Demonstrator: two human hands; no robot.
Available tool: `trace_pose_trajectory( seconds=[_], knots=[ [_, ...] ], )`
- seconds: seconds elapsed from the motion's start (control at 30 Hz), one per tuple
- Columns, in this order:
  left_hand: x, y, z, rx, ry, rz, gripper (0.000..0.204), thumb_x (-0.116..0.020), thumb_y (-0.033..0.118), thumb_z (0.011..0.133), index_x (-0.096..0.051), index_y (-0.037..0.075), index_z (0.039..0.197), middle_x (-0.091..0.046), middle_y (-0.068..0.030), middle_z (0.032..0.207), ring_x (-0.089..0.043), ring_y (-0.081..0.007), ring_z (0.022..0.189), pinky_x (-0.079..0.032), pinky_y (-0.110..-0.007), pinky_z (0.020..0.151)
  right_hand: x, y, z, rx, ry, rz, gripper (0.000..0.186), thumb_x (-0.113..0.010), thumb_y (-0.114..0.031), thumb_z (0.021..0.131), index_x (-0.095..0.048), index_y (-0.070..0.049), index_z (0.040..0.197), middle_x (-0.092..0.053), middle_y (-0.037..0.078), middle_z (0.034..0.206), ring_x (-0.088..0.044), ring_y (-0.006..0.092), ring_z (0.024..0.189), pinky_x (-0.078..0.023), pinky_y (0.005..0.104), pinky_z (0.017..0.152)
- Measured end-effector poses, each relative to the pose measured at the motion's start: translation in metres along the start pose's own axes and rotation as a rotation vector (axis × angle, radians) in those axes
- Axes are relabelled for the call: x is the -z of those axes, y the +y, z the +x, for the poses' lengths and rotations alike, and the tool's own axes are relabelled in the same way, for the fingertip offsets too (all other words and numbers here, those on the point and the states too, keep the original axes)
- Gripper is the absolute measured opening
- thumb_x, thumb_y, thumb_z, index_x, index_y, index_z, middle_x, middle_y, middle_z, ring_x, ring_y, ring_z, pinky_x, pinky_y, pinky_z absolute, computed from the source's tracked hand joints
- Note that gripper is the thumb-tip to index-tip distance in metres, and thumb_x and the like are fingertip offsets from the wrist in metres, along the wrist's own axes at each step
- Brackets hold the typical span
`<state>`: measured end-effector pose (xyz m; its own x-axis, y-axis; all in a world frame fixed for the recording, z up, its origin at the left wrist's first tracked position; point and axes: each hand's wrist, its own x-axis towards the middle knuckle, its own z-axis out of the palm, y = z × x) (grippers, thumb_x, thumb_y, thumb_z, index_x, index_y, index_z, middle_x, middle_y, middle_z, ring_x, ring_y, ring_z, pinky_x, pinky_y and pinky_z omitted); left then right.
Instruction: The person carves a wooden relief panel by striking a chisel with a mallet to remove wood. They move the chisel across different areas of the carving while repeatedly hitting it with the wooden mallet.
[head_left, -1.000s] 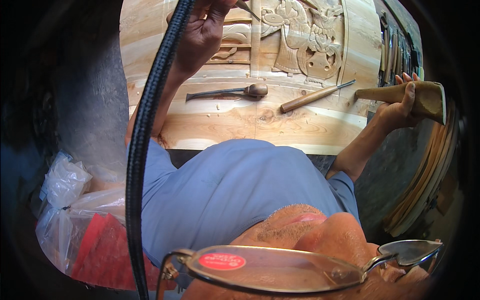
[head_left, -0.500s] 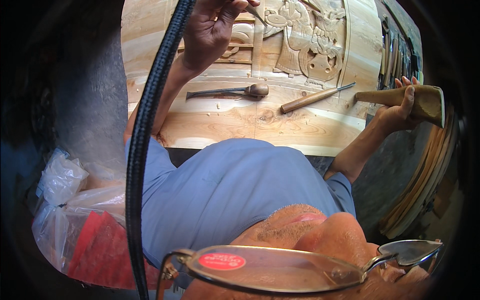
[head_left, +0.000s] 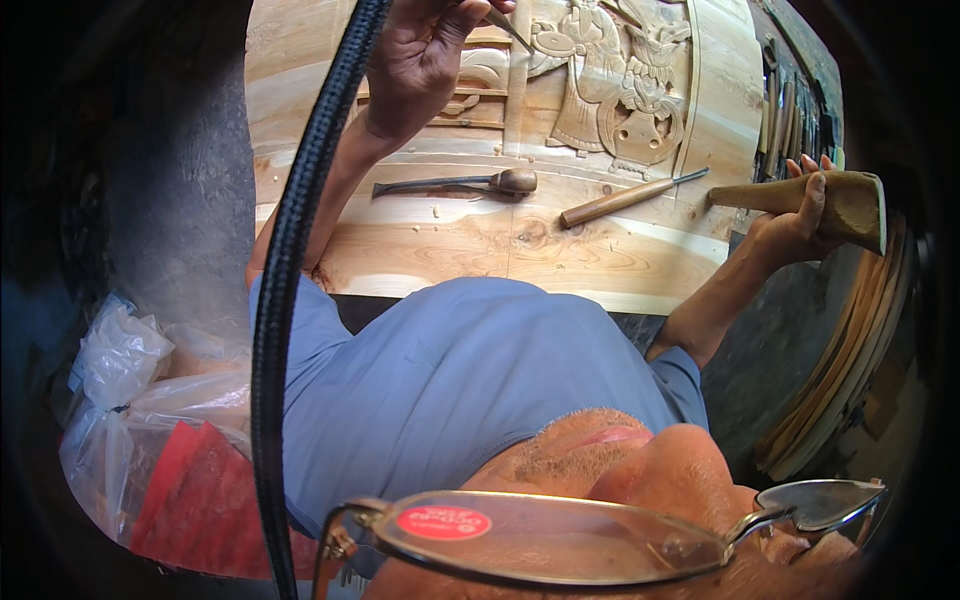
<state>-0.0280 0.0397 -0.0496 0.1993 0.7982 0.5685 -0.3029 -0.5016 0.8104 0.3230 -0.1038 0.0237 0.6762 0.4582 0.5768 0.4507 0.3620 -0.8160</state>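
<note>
Up at the top of the view, my left hand (head_left: 415,70) grips a thin dark carving tool (head_left: 515,32), its tip over a carved wooden panel (head_left: 720,100) with a relief of figures (head_left: 600,80); part of the hand is out of frame. At the right, my right hand (head_left: 800,220) is closed round a tapered wooden mallet (head_left: 850,210), its narrow end over the panel's right part. A gouge with a round wooden knob (head_left: 515,180) and a chisel with a long wooden handle (head_left: 610,205) lie on the plain lower band of the panel between my hands.
Several carving tools (head_left: 785,115) lie in a row right of the panel. Curved wooden strips (head_left: 835,365) are stacked at lower right. A clear plastic bag (head_left: 120,365) and red material (head_left: 185,500) are at lower left. A black cord (head_left: 305,215) crosses the left side.
My left hand and its tool have shifted a little to the right over the carving. My right hand with the mallet has moved very slightly left and down.
</note>
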Motion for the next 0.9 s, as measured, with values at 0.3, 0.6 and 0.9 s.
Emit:
trace_pose_trajectory(
  seconds=[0.3, 0.6, 0.9],
  knots=[
    [-0.001, 0.005, -0.001, -0.001, 0.016, -0.002, 0.025, -0.059, 0.001, 0.103, -0.058, -0.004, 0.127, -0.073, -0.0148, 0.106, -0.073, -0.0219, 0.099, -0.063, -0.036, 0.089, 0.002, -0.003, 0.000, 0.031, -0.008, 0.013, 0.065, -0.082, -0.007, 0.078, -0.048, 0.010, 0.131, -0.069, 0.023, 0.109, -0.075, 0.0280, 0.085, -0.068, 0.0374, 0.071],
    [0.000, 0.007, -0.011, -0.080, 0.029, 0.041, 0.020, -0.062, -0.002, 0.101, -0.061, -0.004, 0.121, -0.074, -0.0142, 0.102, -0.074, -0.0212, 0.098, -0.063, -0.035, 0.087, -0.005, -0.008, -0.003, 0.037, 0.002, 0.009, 0.062, -0.082, -0.007, 0.078, -0.051, 0.011, 0.129, -0.070, 0.022, 0.110, -0.074, 0.0273, 0.086, -0.068, 0.0361, 0.070],
    [-0.006, 0.029, -0.005, -0.108, -0.033, 0.365, 0.019, -0.065, -0.005, 0.098, -0.066, -0.002, 0.117, -0.076, -0.0122, 0.097, -0.075, -0.0174, 0.086, -0.062, -0.030, 0.073, -0.032, -0.016, 0.008, 0.489, -0.351, -0.366, 0.059, -0.097, -0.025, 0.073, -0.070, 0.000, 0.120, -0.076, 0.012, 0.111, -0.072, 0.0184, 0.093, -0.059, 0.0310, 0.083]
  ],
)
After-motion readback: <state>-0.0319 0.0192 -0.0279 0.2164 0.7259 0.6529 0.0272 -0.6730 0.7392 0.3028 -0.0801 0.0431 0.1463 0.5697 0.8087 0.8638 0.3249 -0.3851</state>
